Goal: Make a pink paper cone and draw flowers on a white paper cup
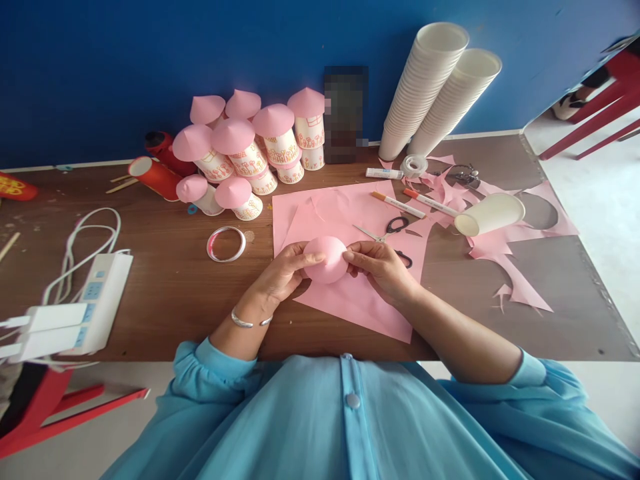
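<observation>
Between my two hands is a small round pink paper piece (pixel 327 267), seen from above; whether it is flat or a shallow cone I cannot tell. My left hand (pixel 287 270) pinches its left edge, thumb on top. At its right edge, my right hand (pixel 376 267) grips with thumb and fingers. Beneath lie pink paper sheets (pixel 365 313). Black-handled scissors (pixel 383 237) rest partly open just beyond my right hand. Left of the sheets sits a roll of tape (pixel 227 245). An orange marker (pixel 397 204) and a red marker (pixel 430 202) lie behind the scissors.
Several decorated paper cups with pink cone roofs (pixel 233 137) stand at the back. Two tall stacks of white cups (pixel 425 87) lean by the blue wall. A loose cup (pixel 493 213) lies among pink scraps (pixel 510 277). A power strip (pixel 103 303) with cables is at left.
</observation>
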`<state>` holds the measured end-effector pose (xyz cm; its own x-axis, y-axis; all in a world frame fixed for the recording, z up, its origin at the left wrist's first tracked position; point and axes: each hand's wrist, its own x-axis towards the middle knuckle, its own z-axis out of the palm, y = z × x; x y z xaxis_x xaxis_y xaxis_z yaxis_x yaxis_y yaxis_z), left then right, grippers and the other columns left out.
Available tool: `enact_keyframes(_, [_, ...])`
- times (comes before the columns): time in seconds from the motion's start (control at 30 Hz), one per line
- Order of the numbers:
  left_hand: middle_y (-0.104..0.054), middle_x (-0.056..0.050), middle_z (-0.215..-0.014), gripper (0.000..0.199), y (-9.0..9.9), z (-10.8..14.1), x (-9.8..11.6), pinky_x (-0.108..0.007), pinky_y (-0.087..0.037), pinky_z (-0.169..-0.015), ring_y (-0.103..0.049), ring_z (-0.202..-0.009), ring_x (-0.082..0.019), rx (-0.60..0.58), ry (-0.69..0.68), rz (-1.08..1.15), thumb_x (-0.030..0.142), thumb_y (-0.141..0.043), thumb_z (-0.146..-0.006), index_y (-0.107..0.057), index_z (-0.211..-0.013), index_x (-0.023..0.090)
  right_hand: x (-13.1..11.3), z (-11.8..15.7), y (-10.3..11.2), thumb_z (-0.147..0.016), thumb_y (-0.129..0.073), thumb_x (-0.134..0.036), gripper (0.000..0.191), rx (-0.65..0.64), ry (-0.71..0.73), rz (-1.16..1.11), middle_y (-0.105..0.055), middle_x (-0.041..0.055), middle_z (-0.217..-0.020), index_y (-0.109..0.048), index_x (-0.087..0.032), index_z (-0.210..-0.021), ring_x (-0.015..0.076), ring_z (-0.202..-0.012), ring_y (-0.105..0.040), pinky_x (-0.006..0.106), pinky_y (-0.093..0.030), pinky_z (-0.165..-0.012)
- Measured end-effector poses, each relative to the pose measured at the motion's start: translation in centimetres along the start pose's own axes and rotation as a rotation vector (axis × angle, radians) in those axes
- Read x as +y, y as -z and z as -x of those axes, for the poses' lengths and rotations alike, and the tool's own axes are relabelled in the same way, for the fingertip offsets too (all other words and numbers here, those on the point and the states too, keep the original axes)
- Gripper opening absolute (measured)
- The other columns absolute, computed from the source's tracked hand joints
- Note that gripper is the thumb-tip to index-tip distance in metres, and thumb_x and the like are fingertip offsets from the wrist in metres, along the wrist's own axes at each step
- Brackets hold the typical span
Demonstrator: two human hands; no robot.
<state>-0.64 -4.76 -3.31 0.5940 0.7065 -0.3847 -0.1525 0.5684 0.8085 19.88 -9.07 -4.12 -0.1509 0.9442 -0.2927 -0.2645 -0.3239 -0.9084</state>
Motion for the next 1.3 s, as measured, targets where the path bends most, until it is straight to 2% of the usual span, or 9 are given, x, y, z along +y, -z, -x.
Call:
enact_keyframes(0.27, [-0.080, -0.010, -0.099, 0.042, 0.3, 0.1, 0.1, -0.034, -0.054, -0.086, -0.071, -0.096, -0.026, 0.018, -0.005, -0.058, 0.037, -0.085, -0.073, -0.079, -0.108, 0.014, -0.3, 0.0, 0.1, -0.071, -0.086, -0.052, 0.037, 0.010, 0.008, -0.017, -0.063, -0.0002, -0.063, -0.071, -0.018, -0.070, 0.0112, -0.060, -0.049, 0.030, -0.038, -0.062])
enact_keyframes(0.5, [-0.080, -0.010, -0.097, 0.040, 0.1, 0.2, 0.2, -0.035, -0.055, -0.084, -0.072, -0.094, -0.026, 0.088, -0.011, -0.027, 0.034, -0.088, -0.069, -0.079, -0.102, 0.013, -0.5, 0.1, 0.1, -0.070, -0.087, -0.050, 0.036, 0.010, 0.008, -0.026, -0.063, -0.0005, -0.064, -0.070, -0.018, -0.069, 0.0112, -0.061, -0.050, 0.029, -0.038, -0.062])
enact_keyframes(0.67, [-0.080, -0.010, -0.097, 0.038, 0.1, 0.1, 0.0, -0.033, -0.055, -0.082, -0.073, -0.092, -0.025, 0.089, -0.047, 0.001, 0.033, -0.088, -0.069, -0.079, -0.101, 0.014, -0.5, 0.1, 0.0, -0.068, -0.087, -0.051, 0.037, 0.017, -0.003, -0.017, -0.063, 0.0001, -0.065, -0.071, -0.018, -0.070, 0.0122, -0.062, -0.050, 0.029, -0.040, -0.063])
enact_keyframes(0.87, [-0.080, -0.008, -0.096, 0.046, 0.1, -0.1, -0.3, -0.032, -0.054, -0.082, -0.072, -0.092, -0.024, 0.084, -0.087, -0.023, 0.039, -0.090, -0.068, -0.079, -0.105, 0.015, -0.3, 0.1, -0.1, -0.067, -0.087, -0.053, 0.038, 0.050, 0.001, 0.023, -0.062, 0.0002, -0.064, -0.071, -0.019, -0.070, 0.0128, -0.062, -0.051, 0.029, -0.041, -0.062])
enact_keyframes(1.1, [-0.079, -0.005, -0.089, 0.032, -0.5, 0.0, -0.5, -0.031, -0.055, -0.083, -0.070, -0.086, -0.020, 0.169, -0.071, -0.096, 0.027, -0.090, -0.066, -0.081, -0.095, 0.015, -0.7, 0.5, -0.5, -0.071, -0.083, -0.047, 0.031, 0.087, 0.051, 0.146, -0.063, 0.0001, -0.065, -0.072, -0.018, -0.073, 0.0130, -0.063, -0.051, 0.030, -0.043, -0.063])
enact_keyframes(1.3, [-0.080, -0.004, -0.086, 0.027, -0.9, 0.0, -0.3, -0.033, -0.057, -0.083, -0.073, -0.082, -0.021, 0.114, -0.075, -0.046, 0.028, -0.087, -0.071, -0.081, -0.095, 0.016, -0.7, 0.4, -0.5, -0.069, -0.084, -0.051, 0.035, 0.078, 0.031, 0.137, -0.063, 0.0002, -0.066, -0.071, -0.019, -0.072, 0.0134, -0.063, -0.052, 0.030, -0.044, -0.063])
